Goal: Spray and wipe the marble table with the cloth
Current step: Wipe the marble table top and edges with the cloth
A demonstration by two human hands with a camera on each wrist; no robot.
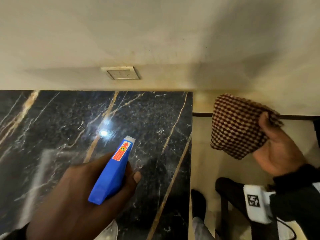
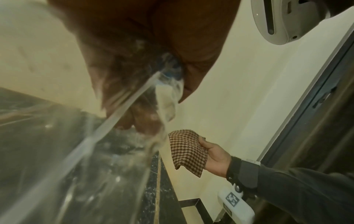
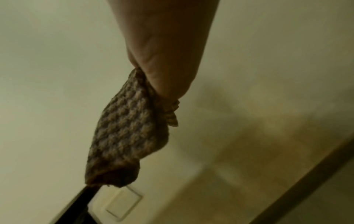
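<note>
Left hand (image 1: 90, 191): grips sprayer (image 1: 113, 168), aimed at table (image 1: 52, 122); mist evenly.
Right hand (image 1: 280, 151): pinches cloth (image 1: 237, 125) beside table, kept dry.

Right arm's in a dark long sleeve with a ribbed cuff (image 2: 232, 168), plus a white boxy wrist camera unit with a black square marker (image 1: 256, 203) strapped on, thin cable trailing off.

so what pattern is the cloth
A small brown-and-beige check on the cloth, clearest in the head view.
</note>
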